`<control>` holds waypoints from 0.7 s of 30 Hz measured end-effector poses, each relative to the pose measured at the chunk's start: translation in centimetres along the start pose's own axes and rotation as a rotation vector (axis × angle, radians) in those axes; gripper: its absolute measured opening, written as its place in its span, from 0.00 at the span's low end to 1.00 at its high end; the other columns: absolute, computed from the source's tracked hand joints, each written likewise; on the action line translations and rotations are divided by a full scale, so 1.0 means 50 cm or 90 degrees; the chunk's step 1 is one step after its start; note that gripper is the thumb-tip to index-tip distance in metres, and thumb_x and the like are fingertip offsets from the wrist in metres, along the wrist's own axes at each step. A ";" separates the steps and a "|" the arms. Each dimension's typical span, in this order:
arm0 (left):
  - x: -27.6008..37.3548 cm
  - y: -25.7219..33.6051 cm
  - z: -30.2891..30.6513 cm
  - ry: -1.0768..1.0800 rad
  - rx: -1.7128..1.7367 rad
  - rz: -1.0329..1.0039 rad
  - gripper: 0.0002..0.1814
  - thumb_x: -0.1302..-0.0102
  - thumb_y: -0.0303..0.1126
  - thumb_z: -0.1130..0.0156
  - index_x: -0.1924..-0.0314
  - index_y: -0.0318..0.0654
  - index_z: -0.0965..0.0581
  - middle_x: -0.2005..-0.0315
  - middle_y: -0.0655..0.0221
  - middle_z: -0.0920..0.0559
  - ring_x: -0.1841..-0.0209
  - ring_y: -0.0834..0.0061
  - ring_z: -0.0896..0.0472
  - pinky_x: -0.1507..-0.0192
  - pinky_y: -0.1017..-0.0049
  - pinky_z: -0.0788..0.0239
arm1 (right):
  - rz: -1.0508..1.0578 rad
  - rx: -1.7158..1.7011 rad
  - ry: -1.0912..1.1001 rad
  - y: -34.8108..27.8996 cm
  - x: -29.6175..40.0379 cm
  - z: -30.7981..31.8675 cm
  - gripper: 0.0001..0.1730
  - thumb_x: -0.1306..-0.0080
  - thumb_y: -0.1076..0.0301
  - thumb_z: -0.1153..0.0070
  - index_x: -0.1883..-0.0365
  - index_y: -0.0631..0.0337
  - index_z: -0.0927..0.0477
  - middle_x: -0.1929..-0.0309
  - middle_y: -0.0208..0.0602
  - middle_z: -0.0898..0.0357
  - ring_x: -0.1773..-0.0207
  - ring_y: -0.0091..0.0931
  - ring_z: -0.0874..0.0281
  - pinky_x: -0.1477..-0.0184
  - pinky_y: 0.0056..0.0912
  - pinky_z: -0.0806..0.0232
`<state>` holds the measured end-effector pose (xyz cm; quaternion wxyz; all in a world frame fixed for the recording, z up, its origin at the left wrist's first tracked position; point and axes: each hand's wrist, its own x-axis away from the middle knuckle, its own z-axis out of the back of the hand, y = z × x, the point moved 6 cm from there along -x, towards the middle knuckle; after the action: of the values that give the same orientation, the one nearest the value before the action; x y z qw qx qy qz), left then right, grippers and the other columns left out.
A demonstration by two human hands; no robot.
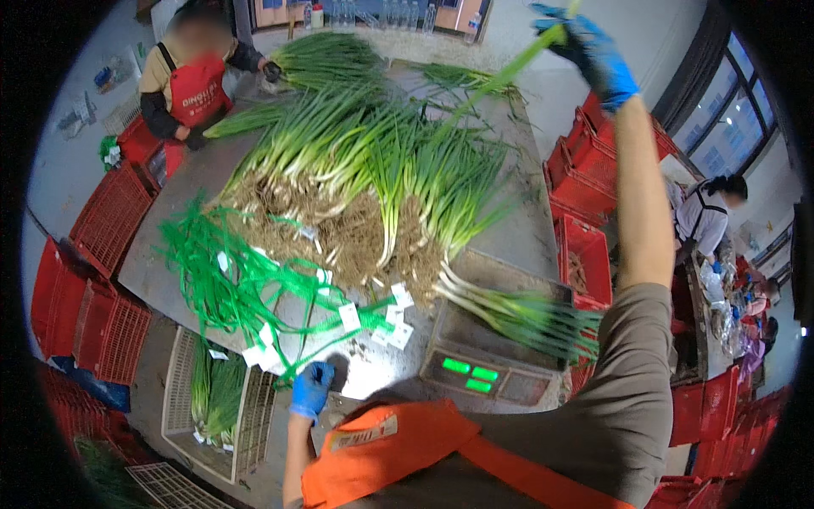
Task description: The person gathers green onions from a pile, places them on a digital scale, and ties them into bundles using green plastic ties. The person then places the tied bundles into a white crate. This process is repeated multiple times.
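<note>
My right hand (594, 54), in a blue glove, is raised high at the upper right. It grips a long, blurred green strip (524, 60), which looks like a spring onion leaf and slants down towards the pile. My left hand (311, 389), also blue-gloved, is at the table's near edge with curled fingers. Whether it holds anything is hidden; a green mesh strap (289, 369) lies close beside it. Spring onions (356, 140) with brown roots cover the table's middle. A loose bunch of spring onions (502, 305) rests across the digital scale (439, 362), its display lit green.
Green mesh straps with white tags (210, 280) are heaped at the table's left. Below stands a pale crate (172, 407) of spring onions. Red crates (582, 172) flank the table (159, 267). Across it, a person in a red apron (197, 95) handles spring onions; others work far right.
</note>
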<state>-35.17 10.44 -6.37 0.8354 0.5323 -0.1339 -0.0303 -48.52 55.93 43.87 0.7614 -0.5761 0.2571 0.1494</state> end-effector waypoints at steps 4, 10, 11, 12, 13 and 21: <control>-0.019 0.081 -0.036 -0.115 -0.195 -0.025 0.25 0.37 0.53 0.50 0.67 0.36 0.22 0.72 0.50 0.22 0.70 0.55 0.22 0.66 0.64 0.32 | -0.008 0.338 -0.096 -0.026 0.065 0.247 0.16 0.32 0.61 0.52 0.53 0.63 0.23 0.58 0.33 0.21 0.53 0.24 0.25 0.50 0.30 0.30; 0.017 0.012 -0.087 -0.185 0.018 -0.046 0.08 0.39 0.35 0.44 0.64 0.38 0.23 0.72 0.64 0.21 0.69 0.72 0.24 0.62 0.74 0.32 | -0.512 0.343 -0.105 0.241 0.411 0.225 0.16 0.35 0.69 0.51 0.50 0.65 0.25 0.63 0.31 0.21 0.58 0.24 0.25 0.50 0.27 0.33; 0.024 0.001 -0.089 -0.175 0.021 -0.032 0.08 0.39 0.34 0.44 0.63 0.38 0.23 0.71 0.64 0.21 0.68 0.71 0.24 0.61 0.74 0.32 | -0.578 0.348 -0.178 0.294 0.480 0.182 0.16 0.36 0.70 0.50 0.50 0.65 0.25 0.64 0.30 0.22 0.59 0.23 0.25 0.51 0.26 0.33; 0.019 -0.030 -0.095 -0.180 0.030 -0.042 0.09 0.39 0.36 0.43 0.63 0.40 0.23 0.70 0.62 0.20 0.68 0.68 0.23 0.61 0.73 0.31 | -0.614 0.375 -0.263 0.313 0.530 0.118 0.16 0.36 0.71 0.50 0.50 0.65 0.25 0.66 0.29 0.22 0.60 0.23 0.25 0.52 0.26 0.33; 0.016 -0.036 -0.078 -0.124 0.016 -0.012 0.08 0.39 0.35 0.42 0.64 0.40 0.23 0.72 0.63 0.20 0.70 0.70 0.24 0.63 0.74 0.32 | -0.613 0.405 -0.358 0.332 0.568 0.048 0.16 0.36 0.71 0.50 0.50 0.65 0.25 0.67 0.28 0.22 0.62 0.22 0.26 0.53 0.25 0.33; -0.074 -0.087 0.019 0.186 -0.326 -0.015 0.11 0.42 0.36 0.40 0.59 0.45 0.22 0.65 0.56 0.20 0.62 0.56 0.21 0.62 0.63 0.29 | -0.125 0.284 -0.687 0.461 0.752 -0.533 0.17 0.34 0.62 0.55 0.52 0.61 0.24 0.51 0.44 0.24 0.48 0.34 0.26 0.45 0.32 0.37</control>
<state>-38.56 8.43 -10.62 0.9524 0.3047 0.0061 0.0039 -35.50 34.63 -1.23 0.8975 -0.2659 -0.1957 0.2925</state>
